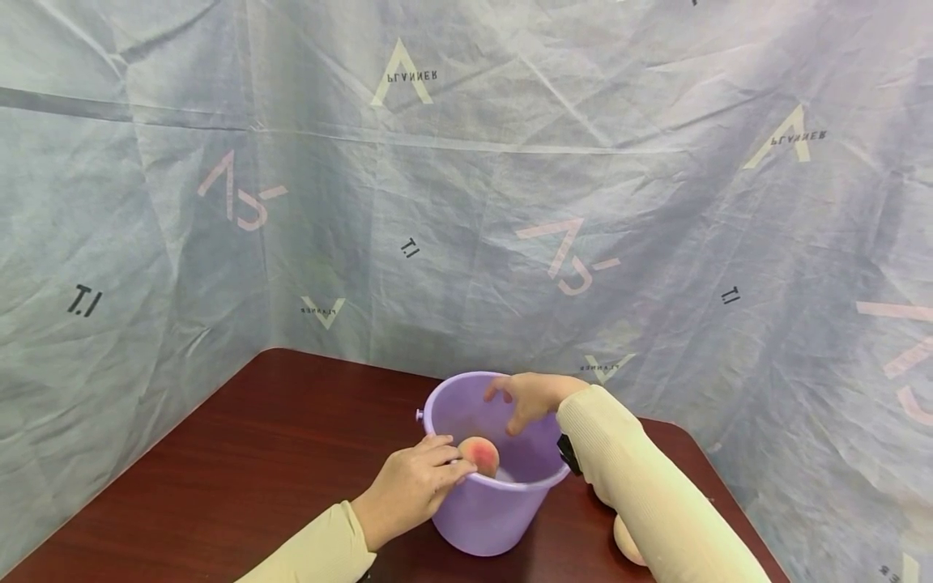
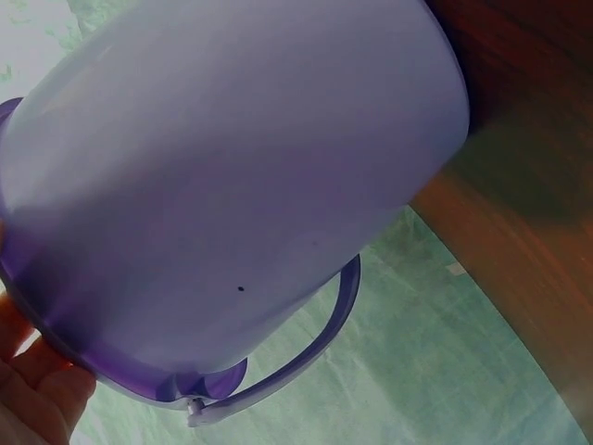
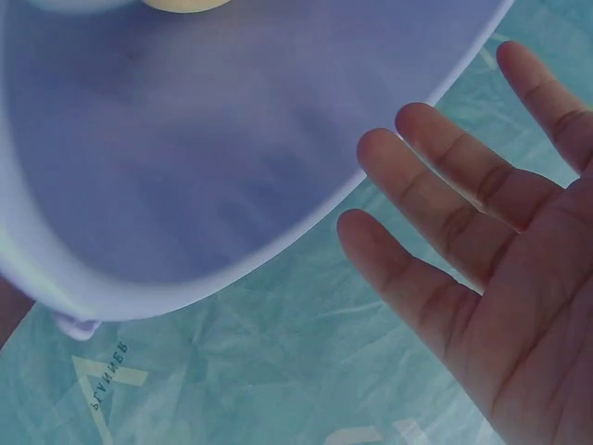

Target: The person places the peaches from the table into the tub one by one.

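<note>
A purple bucket (image 1: 488,510) stands upright on the table, a red-blushed peach (image 1: 479,456) inside it close to the front rim. My left hand (image 1: 411,486) grips the front left of that rim; in the left wrist view, the fingertips (image 2: 65,389) show at the rim's edge. Over the bucket's mouth is my right hand (image 1: 532,397), fingers spread and loosely bent, holding nothing. The right wrist view shows this hand (image 3: 500,269) beside the rim, with part of a pale yellow round thing (image 3: 185,4) at the top edge.
Right of the bucket, a pale round fruit (image 1: 627,542) lies partly hidden under my right forearm. Another roundish thing (image 1: 601,495) behind it is mostly covered. The bucket's handle (image 2: 315,348) hangs at its side. A printed grey cloth (image 1: 466,202) stands behind the dark red table (image 1: 240,453).
</note>
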Motion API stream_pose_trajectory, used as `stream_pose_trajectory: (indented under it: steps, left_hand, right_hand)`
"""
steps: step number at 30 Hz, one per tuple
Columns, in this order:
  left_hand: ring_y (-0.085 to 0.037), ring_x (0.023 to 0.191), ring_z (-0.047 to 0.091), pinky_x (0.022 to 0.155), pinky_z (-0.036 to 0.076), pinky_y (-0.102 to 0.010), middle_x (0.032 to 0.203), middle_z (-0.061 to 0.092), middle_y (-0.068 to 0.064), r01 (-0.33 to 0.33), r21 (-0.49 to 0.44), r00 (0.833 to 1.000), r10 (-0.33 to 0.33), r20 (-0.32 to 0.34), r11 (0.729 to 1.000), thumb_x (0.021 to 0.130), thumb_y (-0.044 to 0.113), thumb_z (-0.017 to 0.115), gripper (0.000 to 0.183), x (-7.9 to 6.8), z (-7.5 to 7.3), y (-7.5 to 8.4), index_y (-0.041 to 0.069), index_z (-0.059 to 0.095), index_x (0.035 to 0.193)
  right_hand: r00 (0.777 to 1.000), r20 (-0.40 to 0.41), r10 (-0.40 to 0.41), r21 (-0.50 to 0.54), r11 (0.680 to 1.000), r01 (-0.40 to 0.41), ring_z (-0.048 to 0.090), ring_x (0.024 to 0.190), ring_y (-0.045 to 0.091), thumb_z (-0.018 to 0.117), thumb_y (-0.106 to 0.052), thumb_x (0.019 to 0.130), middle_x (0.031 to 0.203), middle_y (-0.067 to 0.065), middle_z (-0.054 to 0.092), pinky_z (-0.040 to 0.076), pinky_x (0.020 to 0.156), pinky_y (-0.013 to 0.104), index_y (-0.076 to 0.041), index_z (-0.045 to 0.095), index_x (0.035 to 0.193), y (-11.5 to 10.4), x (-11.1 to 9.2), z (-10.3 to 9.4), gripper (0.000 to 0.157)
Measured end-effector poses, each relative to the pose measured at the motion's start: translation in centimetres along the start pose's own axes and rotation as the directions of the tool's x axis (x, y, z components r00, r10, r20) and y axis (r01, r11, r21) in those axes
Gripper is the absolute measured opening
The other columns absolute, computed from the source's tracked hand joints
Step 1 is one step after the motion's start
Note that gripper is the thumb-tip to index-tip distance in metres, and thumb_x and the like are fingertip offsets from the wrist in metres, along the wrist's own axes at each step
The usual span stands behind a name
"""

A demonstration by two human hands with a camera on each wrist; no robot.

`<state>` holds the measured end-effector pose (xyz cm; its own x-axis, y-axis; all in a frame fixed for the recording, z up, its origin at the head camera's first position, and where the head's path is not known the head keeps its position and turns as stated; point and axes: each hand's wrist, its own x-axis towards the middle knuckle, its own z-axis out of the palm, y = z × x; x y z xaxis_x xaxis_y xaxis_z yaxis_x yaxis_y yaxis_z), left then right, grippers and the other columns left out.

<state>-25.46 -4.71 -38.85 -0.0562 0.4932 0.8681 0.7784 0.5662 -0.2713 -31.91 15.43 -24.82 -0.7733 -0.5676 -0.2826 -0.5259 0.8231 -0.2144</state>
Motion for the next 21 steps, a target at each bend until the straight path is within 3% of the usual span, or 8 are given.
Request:
stream_pose_trajectory:
  steps: [7, 14, 21]
  left_hand:
    - [-0.018, 0.09, 0.069, 0.084, 0.055, -0.033, 0.085, 0.069, 0.004, 0.007, 0.004, 1.0, -0.007, 0.009, 1.0, 0.107, 0.028, 0.029, 0.048, 0.0, 0.0, 0.0, 0.019, 0.073, 0.09]
    - [-0.018, 0.09, 0.069, 0.084, 0.055, -0.033, 0.084, 0.068, 0.004, 0.008, 0.003, 1.0, -0.009, 0.009, 1.0, 0.107, 0.028, 0.028, 0.048, 0.0, 0.0, 0.1, 0.019, 0.073, 0.09]
    - [-0.019, 0.09, 0.068, 0.086, 0.054, -0.032, 0.084, 0.067, 0.004, 0.009, -0.005, 1.0, -0.009, 0.015, 1.0, 0.107, 0.028, 0.028, 0.049, 0.1, -0.1, 0.2, 0.019, 0.073, 0.09]
  right_hand:
    - [1.0, 0.004, -0.016, -0.027, 1.0, 0.016, 0.06, 0.106, 0.028, 0.076, -0.006, 0.071, 0.116, 0.018, 0.06, 0.05, 0.078, 0.03, -0.012, 0.058, 0.122, 0.2, -0.5, -0.2, 0.055]
    - [1.0, 0.0, -0.021, -0.033, 0.999, 0.021, 0.061, 0.096, 0.024, 0.076, -0.008, 0.07, 0.112, 0.018, 0.061, 0.05, 0.077, 0.03, -0.011, 0.058, 0.121, 0.3, -0.9, -0.1, 0.054]
    - [1.0, -0.014, -0.013, -0.007, 1.0, 0.013, 0.06, 0.104, 0.03, 0.073, -0.007, 0.069, 0.114, 0.019, 0.061, 0.051, 0.08, 0.032, -0.009, 0.058, 0.125, 0.9, -1.9, -0.2, 0.057]
